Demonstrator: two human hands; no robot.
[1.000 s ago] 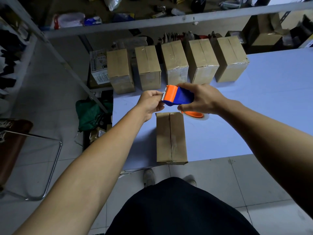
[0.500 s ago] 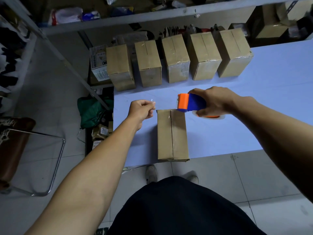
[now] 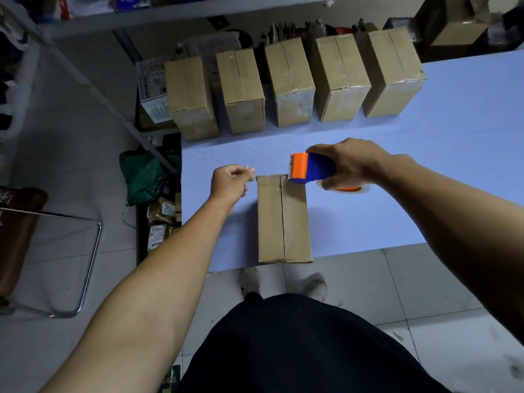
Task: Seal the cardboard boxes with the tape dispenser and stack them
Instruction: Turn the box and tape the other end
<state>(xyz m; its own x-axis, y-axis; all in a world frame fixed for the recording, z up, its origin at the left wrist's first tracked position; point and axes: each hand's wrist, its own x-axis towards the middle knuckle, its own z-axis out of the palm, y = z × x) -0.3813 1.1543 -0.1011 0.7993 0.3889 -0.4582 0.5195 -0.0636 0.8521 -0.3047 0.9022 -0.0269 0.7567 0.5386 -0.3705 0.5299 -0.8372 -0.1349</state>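
A cardboard box (image 3: 283, 219) lies lengthwise at the near edge of a pale blue surface (image 3: 425, 165). The right hand (image 3: 350, 163) grips a blue-and-orange tape dispenser (image 3: 310, 168), its orange end over the box's far right corner. The left hand (image 3: 231, 181), just left of the box, pinches what looks like a clear tape end (hard to see). Five more boxes (image 3: 289, 83) line the far edge.

Tape roll (image 3: 347, 189) mostly hidden under right hand (image 3: 351, 163), chair (image 3: 17, 239) cut off at left edge
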